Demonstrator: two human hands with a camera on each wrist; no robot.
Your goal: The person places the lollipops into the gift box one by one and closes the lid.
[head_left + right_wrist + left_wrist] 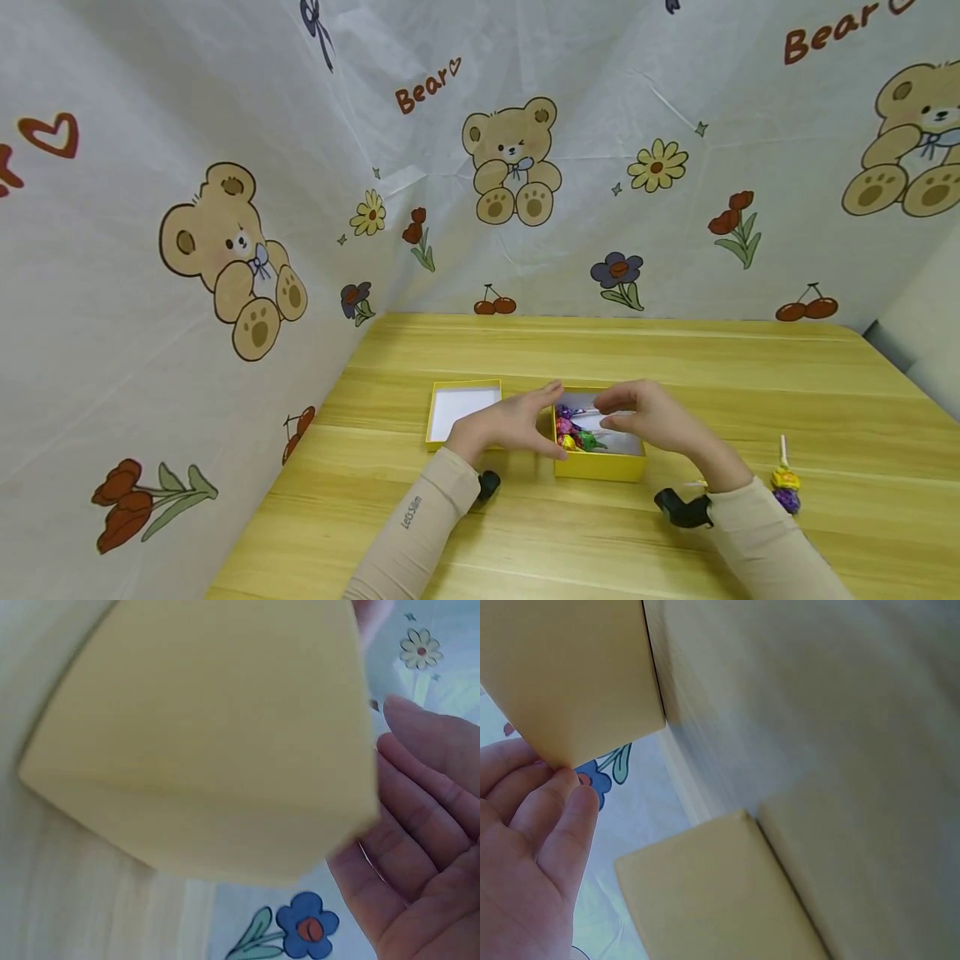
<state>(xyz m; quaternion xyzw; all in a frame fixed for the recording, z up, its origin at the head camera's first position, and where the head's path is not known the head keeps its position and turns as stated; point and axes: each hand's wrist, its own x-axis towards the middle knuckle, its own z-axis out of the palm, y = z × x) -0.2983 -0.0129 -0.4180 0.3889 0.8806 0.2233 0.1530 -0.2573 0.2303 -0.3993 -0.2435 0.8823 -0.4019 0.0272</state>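
Observation:
A yellow box [600, 467] with a white inside stands uncovered on the table. Several wrapped lollipops [567, 427] lie in its left part, sticks pointing right. My left hand [512, 422] is at the box's left wall, thumb and fingers spread; in the left wrist view its fingertips touch the edge of the yellow box [570, 675]. Over the right part of the box hovers my right hand [651, 414], fingers bent, thumb apart from them, with nothing visible between. The right wrist view shows the right hand [427, 825] beside the box's outer wall [210, 705], partly hidden by it.
Left of the box lies its shallow yellow lid [463, 408], white inside up, partly behind the left hand. Lollipops with yellow and purple wrappers [786, 489] lie to the right. A thin stick [696, 483] shows beside the right wrist. A bear-print cloth [570, 250] hangs behind.

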